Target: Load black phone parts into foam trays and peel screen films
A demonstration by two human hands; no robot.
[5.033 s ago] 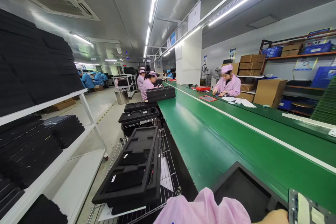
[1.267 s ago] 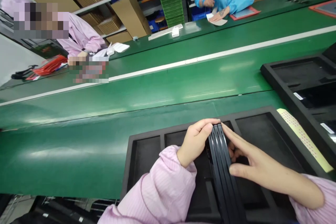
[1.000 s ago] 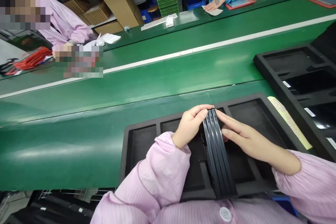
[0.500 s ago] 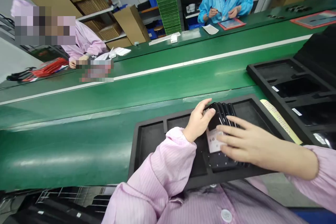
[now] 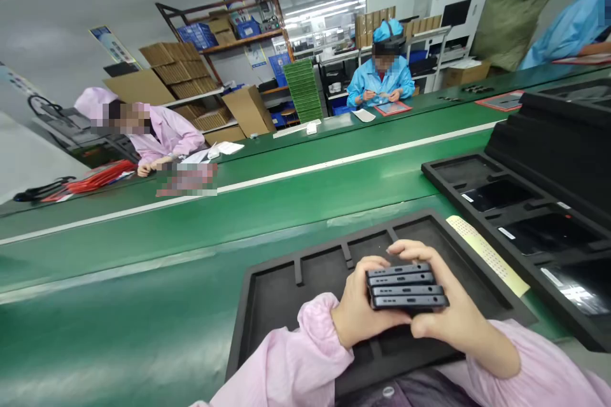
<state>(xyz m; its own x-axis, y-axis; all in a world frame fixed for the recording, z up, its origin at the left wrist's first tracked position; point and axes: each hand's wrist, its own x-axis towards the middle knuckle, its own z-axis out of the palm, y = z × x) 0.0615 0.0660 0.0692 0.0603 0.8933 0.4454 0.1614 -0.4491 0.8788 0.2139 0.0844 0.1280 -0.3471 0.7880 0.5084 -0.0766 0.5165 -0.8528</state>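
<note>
A flat stack of several black phones (image 5: 407, 286) is held end-on toward me, above a black foam tray (image 5: 272, 286) with empty compartments. My left hand (image 5: 359, 310) grips the stack's left side, thumb below and fingers curled over the top. My right hand (image 5: 446, 305) grips the right side, fingers wrapped behind the stack and thumb at the lower right corner. Both arms are in pink sleeves.
The foam tray lies on a green conveyor bench (image 5: 143, 261). To the right sits a second foam tray (image 5: 520, 216) with dark panels in it, a taller black stack (image 5: 558, 140) behind it, and a yellowish strip (image 5: 487, 254) between the trays. Two workers sit across the belt.
The phones went from standing on edge in the tray, to lying flat under my hands, to lifted up as a level stack between both hands. The camera tilted upward.
</note>
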